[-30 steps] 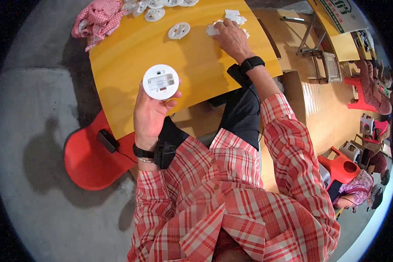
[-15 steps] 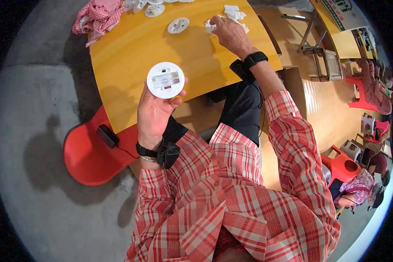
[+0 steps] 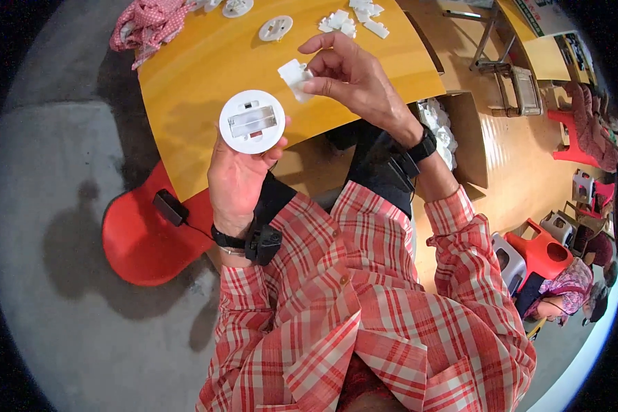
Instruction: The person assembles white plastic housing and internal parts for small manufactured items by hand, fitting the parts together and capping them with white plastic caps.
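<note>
My left hand [image 3: 239, 173] holds a round white plastic housing [image 3: 234, 139] over the table's near left part, its open battery compartment facing up. Between thumb and fingers of my right hand [image 3: 353, 79] is a small white battery cover [image 3: 294, 77], a flat piece with a tab, held just right of the housing and apart from it. More white covers [image 3: 338, 24] lie in a loose pile toward the table's far right. Another round housing [image 3: 276, 28] rests on the table beyond my hands.
The yellow table [image 3: 206, 75] carries a pink dotted cloth [image 3: 149, 27] at its far left corner. An open cardboard box [image 3: 468, 141] with white pieces stands beside my right forearm. A red seat [image 3: 141, 237] is at the left; stools and a seated person [image 3: 563, 295] are at the right.
My right hand has come back from the pile of covers toward the housing, now with one cover in its fingers. My left hand and its housing have shifted slightly left.
</note>
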A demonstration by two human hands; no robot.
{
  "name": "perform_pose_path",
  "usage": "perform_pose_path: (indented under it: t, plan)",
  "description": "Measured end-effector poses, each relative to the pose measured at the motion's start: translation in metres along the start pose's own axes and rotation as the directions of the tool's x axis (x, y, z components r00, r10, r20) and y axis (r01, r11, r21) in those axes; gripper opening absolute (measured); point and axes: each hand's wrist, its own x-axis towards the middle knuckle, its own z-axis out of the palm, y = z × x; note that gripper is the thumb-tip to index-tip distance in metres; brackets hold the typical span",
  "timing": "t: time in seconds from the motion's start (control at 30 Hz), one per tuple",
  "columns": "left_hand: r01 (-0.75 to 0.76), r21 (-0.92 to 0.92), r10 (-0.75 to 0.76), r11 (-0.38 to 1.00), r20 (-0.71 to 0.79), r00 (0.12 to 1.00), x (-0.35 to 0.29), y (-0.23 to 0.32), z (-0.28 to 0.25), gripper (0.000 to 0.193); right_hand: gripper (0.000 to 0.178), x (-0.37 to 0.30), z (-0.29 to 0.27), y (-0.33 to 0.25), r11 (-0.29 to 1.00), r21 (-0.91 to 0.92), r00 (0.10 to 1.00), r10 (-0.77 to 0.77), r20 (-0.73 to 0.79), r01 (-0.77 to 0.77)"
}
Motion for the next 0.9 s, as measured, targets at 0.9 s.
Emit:
perform_pose_path:
  t: [0.9]
  plan:
    - [-0.1, -0.185, 0.11, 0.978, 0.042, 0.993, -0.012, -0.013, -0.009, 0.055, 0.025, -0.041, 0.014, -0.023, 0.987, 0.124, 0.98, 0.078, 0.183, -0.102]
